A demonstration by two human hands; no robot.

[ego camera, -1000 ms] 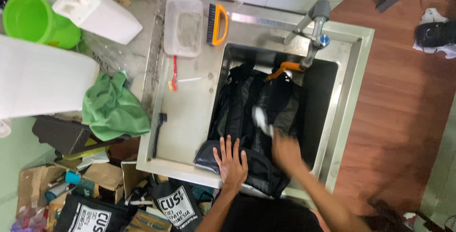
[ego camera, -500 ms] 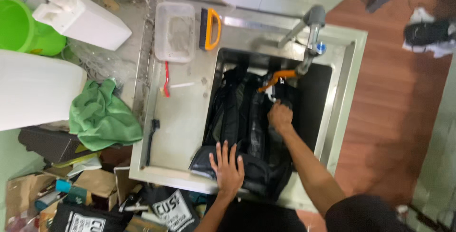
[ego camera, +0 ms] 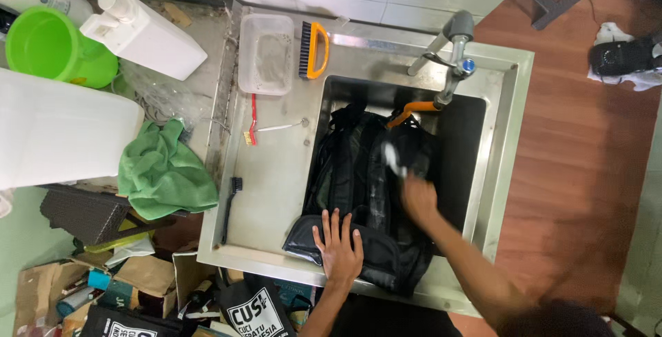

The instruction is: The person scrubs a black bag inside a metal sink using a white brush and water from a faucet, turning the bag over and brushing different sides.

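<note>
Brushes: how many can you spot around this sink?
4. An orange-handled scrub brush beside the clear tub; a red-handled small brush and a pale toothbrush on the drainboard; a black brush near its left edge. The right hand may hold another, too blurred to tell.

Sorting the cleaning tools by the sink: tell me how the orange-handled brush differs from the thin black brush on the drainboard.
The orange-handled brush is broad, with a looped orange grip over a black bristle block; the thin black brush is a slim, all-dark stick with a small head. The orange-handled brush lies at the back beside the clear plastic tub; the thin black brush lies along the drainboard's near left edge. Both lie untouched, away from either hand.
</note>
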